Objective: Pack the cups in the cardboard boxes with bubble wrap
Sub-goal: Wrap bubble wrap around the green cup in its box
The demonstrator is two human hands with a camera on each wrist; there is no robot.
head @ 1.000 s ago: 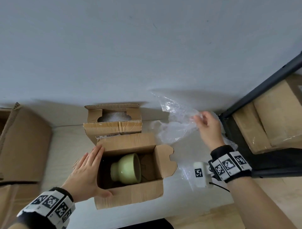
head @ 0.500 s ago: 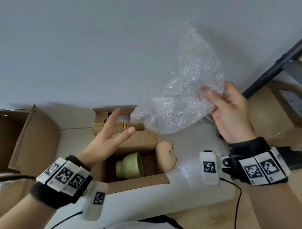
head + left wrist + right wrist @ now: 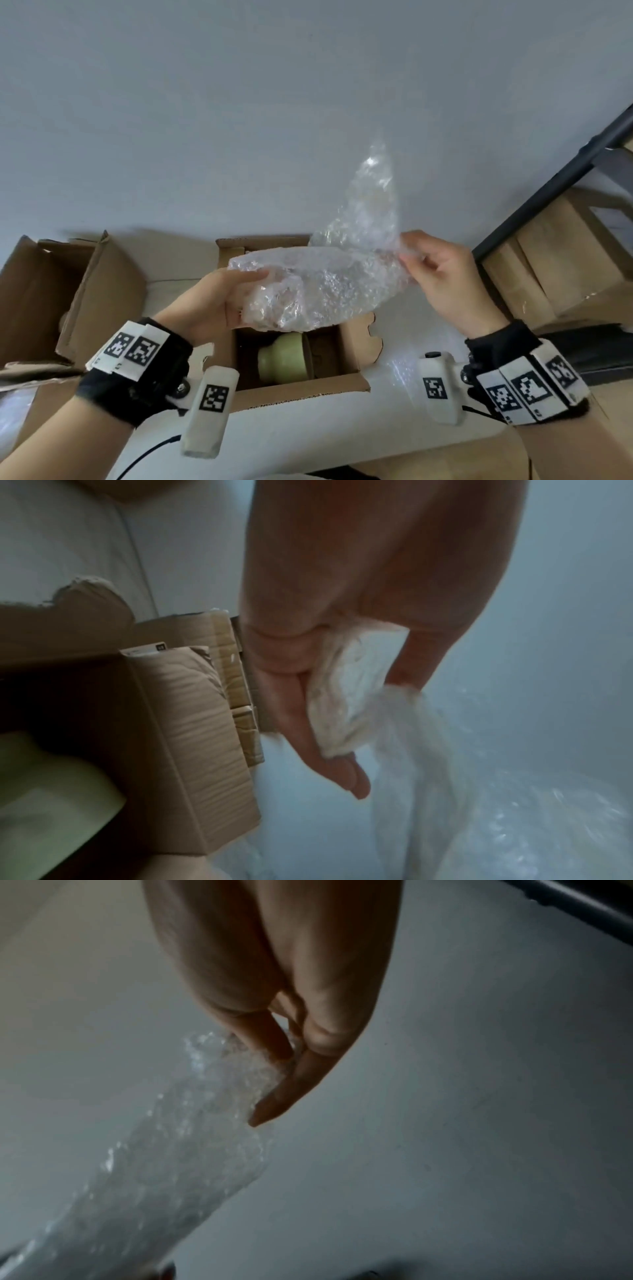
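A clear sheet of bubble wrap (image 3: 329, 281) is stretched between both hands above an open cardboard box (image 3: 349, 346). My left hand (image 3: 239, 291) grips its left end (image 3: 346, 696), thumb on top. My right hand (image 3: 414, 260) pinches the right edge (image 3: 240, 1085) between thumb and fingers. A pale green cup (image 3: 284, 356) lies on its side inside the box, partly hidden by the wrap; it also shows as a green blur (image 3: 44, 799) in the left wrist view. Behind stands a second small box (image 3: 236, 253) with its top open.
A large open cardboard box (image 3: 68, 294) stands at the left. At the right, a black metal shelf frame (image 3: 548, 192) holds more cardboard boxes (image 3: 565, 267). The boxes rest on a white surface (image 3: 394, 421) against a grey wall.
My left hand left the box side, rose and took hold of the wrap's left end. My right hand lifted the wrap from the surface and brought it over the box.
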